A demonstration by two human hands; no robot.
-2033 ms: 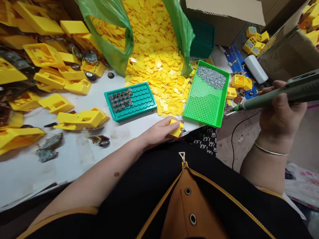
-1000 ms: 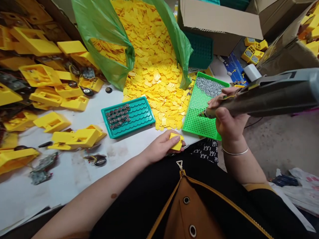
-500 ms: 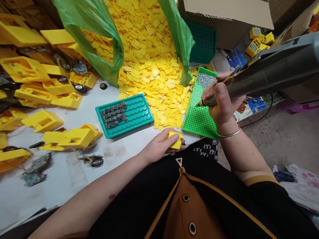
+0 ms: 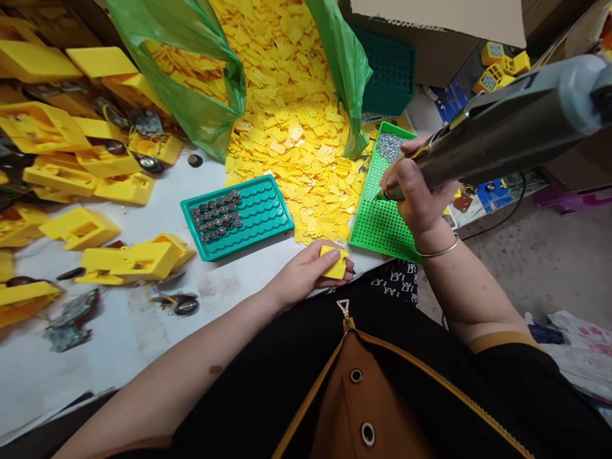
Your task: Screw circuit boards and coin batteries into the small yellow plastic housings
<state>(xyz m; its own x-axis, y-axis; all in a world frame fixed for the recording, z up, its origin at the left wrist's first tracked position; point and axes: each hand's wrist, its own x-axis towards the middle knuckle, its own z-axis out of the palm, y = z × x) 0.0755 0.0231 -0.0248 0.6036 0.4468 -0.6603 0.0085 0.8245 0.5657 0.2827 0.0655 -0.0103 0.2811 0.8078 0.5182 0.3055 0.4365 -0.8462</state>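
Observation:
My left hand (image 4: 306, 271) is closed around a small yellow plastic housing (image 4: 335, 262), low over the table's front edge. In my right hand (image 4: 418, 194) is a grey electric screwdriver (image 4: 488, 127), gripped near its nose. Its tip points down and left at a bright green perforated tray (image 4: 382, 223); whether it touches the tray I cannot tell. A heap of small silver screws (image 4: 391, 146) fills the tray's far end. Left of it, a teal tray (image 4: 262, 213) carries rows of round metal-coloured discs (image 4: 217, 217) in its left half.
A large pile of flat yellow plastic pieces (image 4: 287, 115) spills from a green plastic bag (image 4: 191, 70). Yellow housings with wires and speakers (image 4: 138, 261) crowd the left. A cardboard box (image 4: 440, 32) and dark green trays (image 4: 389, 70) stand at the back right.
The screwdriver's tip has moved slightly left and up over the green tray, and its rear end has swung a little. My left hand still holds the yellow housing, almost unmoved.

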